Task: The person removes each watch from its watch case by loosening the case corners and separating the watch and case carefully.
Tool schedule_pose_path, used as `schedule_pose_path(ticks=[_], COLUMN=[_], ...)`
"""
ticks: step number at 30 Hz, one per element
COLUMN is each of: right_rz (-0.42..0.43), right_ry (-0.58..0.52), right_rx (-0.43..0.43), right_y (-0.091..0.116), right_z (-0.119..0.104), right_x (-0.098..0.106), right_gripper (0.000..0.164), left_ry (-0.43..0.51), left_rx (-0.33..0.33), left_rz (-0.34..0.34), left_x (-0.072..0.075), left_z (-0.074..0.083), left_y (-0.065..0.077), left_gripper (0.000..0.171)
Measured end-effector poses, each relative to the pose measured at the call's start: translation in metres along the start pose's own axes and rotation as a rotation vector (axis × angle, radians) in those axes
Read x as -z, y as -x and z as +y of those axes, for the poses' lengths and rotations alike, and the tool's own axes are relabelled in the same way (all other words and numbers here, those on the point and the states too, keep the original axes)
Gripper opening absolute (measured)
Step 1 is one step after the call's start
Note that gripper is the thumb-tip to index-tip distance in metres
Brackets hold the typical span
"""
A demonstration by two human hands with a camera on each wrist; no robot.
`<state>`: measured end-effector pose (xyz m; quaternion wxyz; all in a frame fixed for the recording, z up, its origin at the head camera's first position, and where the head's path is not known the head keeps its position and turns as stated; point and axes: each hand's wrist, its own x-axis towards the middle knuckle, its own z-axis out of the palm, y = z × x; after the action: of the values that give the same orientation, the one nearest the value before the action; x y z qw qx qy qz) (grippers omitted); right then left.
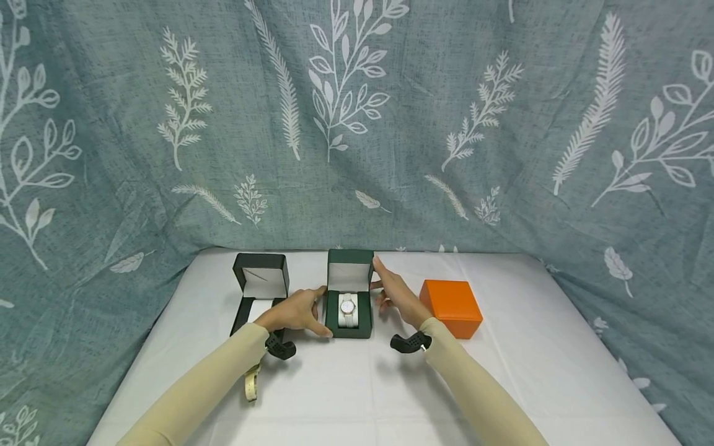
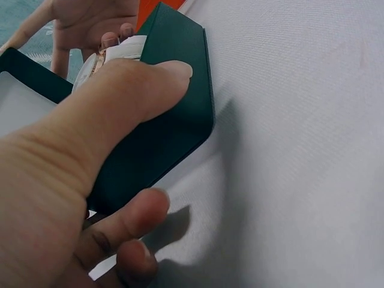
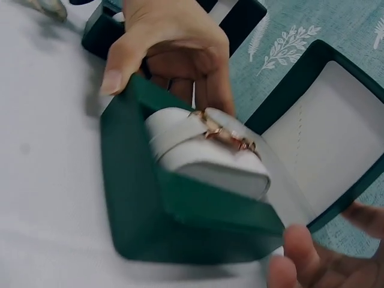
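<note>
A dark green watch box (image 1: 348,332) stands on the white table with its lid (image 1: 350,257) raised. Inside, a watch with a white strap (image 1: 347,306) is wrapped round a pale cushion (image 3: 210,174). My left hand (image 1: 301,308) is at the box's left side, the thumb (image 2: 162,78) lying along the green wall and the lower fingers bent beside it. At the right of the lid is my right hand (image 1: 393,288), its forefinger against the lid edge and the other fingers loosely bent, holding nothing.
A second dark box (image 1: 260,262) with a raised lid stands to the left, partly behind my left hand. An orange box (image 1: 452,303) sits to the right. A pale watch strap (image 1: 251,385) shows below my left forearm. Patterned cloth (image 1: 357,186) hangs behind the table.
</note>
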<state>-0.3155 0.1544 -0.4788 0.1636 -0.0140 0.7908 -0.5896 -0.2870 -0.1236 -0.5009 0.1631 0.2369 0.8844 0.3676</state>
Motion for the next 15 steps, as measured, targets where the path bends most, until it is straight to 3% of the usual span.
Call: schedule_pose_path(ticks=[7, 15], right_rz=[-0.061, -0.043], right_ry=[-0.005, 0.022], right_rx=[0.096, 0.134], right_y=[0.01, 0.015], right_z=[0.011, 0.021], right_x=[0.007, 0.011], right_gripper=[0.086, 0.071], left_ry=[-0.011, -0.014], left_rx=[0.007, 0.013], left_rz=[0.003, 0.001], left_x=[0.0, -0.001], left_z=[0.001, 0.003], left_y=[0.0, 0.001], left_gripper=[0.123, 0.124])
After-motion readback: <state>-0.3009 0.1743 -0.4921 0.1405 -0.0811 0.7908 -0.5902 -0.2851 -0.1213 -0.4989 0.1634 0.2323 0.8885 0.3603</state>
